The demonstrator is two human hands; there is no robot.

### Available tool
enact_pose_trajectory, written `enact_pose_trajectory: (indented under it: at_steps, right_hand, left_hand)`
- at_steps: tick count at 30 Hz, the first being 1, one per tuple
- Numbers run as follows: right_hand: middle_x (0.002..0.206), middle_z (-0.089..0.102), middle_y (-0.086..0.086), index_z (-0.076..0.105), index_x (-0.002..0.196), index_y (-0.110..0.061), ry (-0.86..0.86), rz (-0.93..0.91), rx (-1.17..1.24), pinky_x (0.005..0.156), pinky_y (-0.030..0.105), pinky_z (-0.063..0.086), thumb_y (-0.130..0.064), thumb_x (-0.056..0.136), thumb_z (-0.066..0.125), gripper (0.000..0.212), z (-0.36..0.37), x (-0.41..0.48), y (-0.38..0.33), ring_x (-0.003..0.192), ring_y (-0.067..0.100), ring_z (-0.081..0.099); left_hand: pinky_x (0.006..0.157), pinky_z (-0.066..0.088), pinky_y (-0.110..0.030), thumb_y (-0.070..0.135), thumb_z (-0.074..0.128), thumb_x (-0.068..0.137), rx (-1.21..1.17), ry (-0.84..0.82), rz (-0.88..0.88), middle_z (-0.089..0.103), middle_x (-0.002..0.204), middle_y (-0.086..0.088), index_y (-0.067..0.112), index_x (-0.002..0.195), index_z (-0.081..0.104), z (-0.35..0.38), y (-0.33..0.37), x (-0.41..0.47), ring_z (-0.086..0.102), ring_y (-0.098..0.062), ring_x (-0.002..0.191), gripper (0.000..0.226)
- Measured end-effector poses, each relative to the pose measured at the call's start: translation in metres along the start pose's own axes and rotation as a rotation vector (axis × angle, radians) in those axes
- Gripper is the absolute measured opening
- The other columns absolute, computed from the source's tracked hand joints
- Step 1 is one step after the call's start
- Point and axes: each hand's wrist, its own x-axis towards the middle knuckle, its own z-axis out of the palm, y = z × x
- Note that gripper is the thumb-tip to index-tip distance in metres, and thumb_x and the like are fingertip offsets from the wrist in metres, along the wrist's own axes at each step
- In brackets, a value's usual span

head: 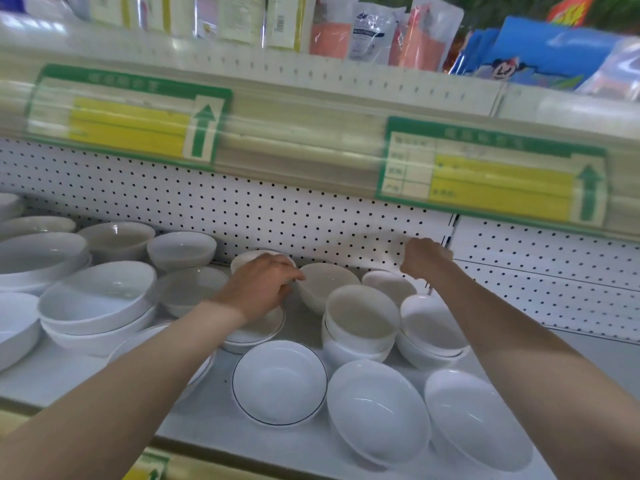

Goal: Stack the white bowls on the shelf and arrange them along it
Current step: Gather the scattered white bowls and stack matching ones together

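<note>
Shelf (207, 410) of white bowls (278, 381); left hand (259, 289) pinches small bowl (329, 284); labels (491, 171) unreadable.

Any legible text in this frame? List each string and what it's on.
Nothing reads cleanly.
Left shelf tag: green up arrow; print blurred, unreadable.
Right shelf tag: green up arrow; characters blurred, unreadable.
White pouch: blue print, blurred.
Red sign: yellow characters, blurred.
Barcode on cream packet: digits too small.
Bowls: no text.
</note>
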Motion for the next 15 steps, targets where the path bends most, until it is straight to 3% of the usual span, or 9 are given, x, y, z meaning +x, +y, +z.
enact_pose_trajectory:
  at_steps: [5,8,11,15]
  right_hand:
    - [0.111,0.060,0.008,0.060,0.104,-0.011,-0.064,0.037,0.077,0.082,0.035,0.045,-0.006,0.086,0.054,0.019,0.024,-0.002,0.015,0.108,0.032,0.059]
    - [0.094,0.056,0.006,0.051,0.082,-0.009,-0.034,0.026,0.079,0.080,0.035,0.045,-0.001,0.083,0.052,0.008,0.025,-0.002,0.022,0.105,0.032,0.060]
    - [0.076,0.047,0.000,0.040,0.068,-0.015,-0.009,-0.004,0.079,0.076,0.034,0.041,-0.002,0.082,0.054,0.023,0.025,-0.003,0.026,0.098,0.031,0.060]
    - [0.082,0.048,0.002,0.040,0.067,-0.016,0.003,-0.012,0.112,0.080,0.035,0.041,-0.002,0.082,0.052,0.024,0.028,-0.006,0.029,0.100,0.031,0.059]
  left_hand:
    - [0.100,0.041,-0.034,0.024,0.059,0.094,-0.023,-0.064,0.024,0.060,0.129,0.007,0.031,0.125,0.064,0.013,0.016,0.008,0.051,-0.020,0.120,0.032]
    - [0.099,0.042,-0.035,0.026,0.059,0.095,-0.022,-0.087,0.025,0.061,0.127,0.007,0.031,0.121,0.067,0.015,0.019,0.008,0.052,-0.019,0.119,0.027]
    - [0.094,0.043,-0.033,0.027,0.059,0.095,-0.019,-0.078,0.025,0.064,0.121,0.008,0.031,0.116,0.069,0.017,0.020,0.008,0.054,-0.018,0.114,0.024]
    - [0.085,0.043,-0.032,0.026,0.061,0.093,-0.022,-0.062,0.010,0.066,0.116,0.008,0.033,0.111,0.071,0.020,0.022,0.008,0.056,-0.020,0.110,0.022]
